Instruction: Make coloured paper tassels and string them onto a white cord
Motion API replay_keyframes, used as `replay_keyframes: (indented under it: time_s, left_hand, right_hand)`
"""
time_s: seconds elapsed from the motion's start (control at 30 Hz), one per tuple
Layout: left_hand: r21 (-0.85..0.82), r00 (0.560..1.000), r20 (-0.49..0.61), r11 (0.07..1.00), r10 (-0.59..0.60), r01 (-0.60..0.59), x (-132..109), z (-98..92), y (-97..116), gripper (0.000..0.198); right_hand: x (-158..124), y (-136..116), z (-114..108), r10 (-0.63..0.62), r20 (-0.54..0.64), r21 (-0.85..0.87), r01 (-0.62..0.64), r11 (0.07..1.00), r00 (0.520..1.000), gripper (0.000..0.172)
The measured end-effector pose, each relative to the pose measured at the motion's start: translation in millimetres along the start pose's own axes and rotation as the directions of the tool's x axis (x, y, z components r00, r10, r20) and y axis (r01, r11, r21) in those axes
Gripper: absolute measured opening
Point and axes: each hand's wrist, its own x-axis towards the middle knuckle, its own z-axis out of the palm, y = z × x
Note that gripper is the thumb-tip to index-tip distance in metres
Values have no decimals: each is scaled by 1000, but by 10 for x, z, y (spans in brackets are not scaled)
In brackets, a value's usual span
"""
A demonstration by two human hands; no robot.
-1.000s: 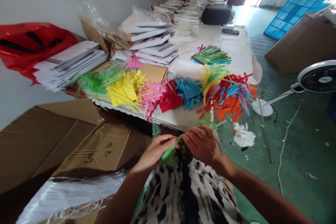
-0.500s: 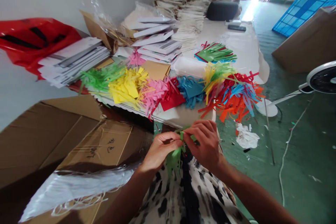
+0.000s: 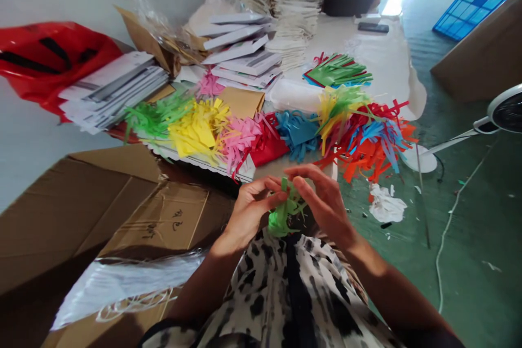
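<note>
Pinching green fringed paper (image 3: 281,220) at six o'clock with the left hand (image 3: 249,209), grip closed, the right hand (image 3: 326,196) loosely parted alongside, a worker (image 3: 261,293) appears mid-bunch, the mixed-colour bundle (image 3: 375,144) at three o'clock seemingly done, yellow fringe (image 3: 196,128) at ten apparently waiting.

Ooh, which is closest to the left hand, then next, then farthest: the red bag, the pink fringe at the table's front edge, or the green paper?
From the left hand, in the head view:
1. Green paper: touching it, just right.
2. Pink fringe: ahead, slightly left.
3. Red bag: far off left.
</note>
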Motion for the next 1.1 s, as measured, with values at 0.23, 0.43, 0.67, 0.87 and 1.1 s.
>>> replay_keyframes:
  time_s: [0.23, 0.43, 0.67, 0.87, 1.1]
  left_hand:
    - [-158, 939, -286, 958, 189, -241, 237, -145, 266, 27]
    - [-60, 934, -259, 961, 248, -272, 265, -323, 407, 23]
    - [171, 979, -35, 967, 199, -190, 195, -109, 195, 18]
    - [-41, 997, -39, 997, 69, -71, 297, -188, 75, 22]
    - [-21, 973, -202, 993, -114, 112, 461, -410, 42, 33]
  right_hand:
    - [-173, 176, 89, 35, 410, -287, 92, 953, 911, 28]
    - [-150, 169, -173, -9, 275, -535, 161, 830, 962, 15]
    - [351, -255, -48, -191, 64, -293, 201, 935, 979, 11]
    - [490, -136, 136, -348, 38, -396, 334, 856, 937, 19]
    - [1397, 142, 59, -215, 181, -565, 281, 776, 960, 25]
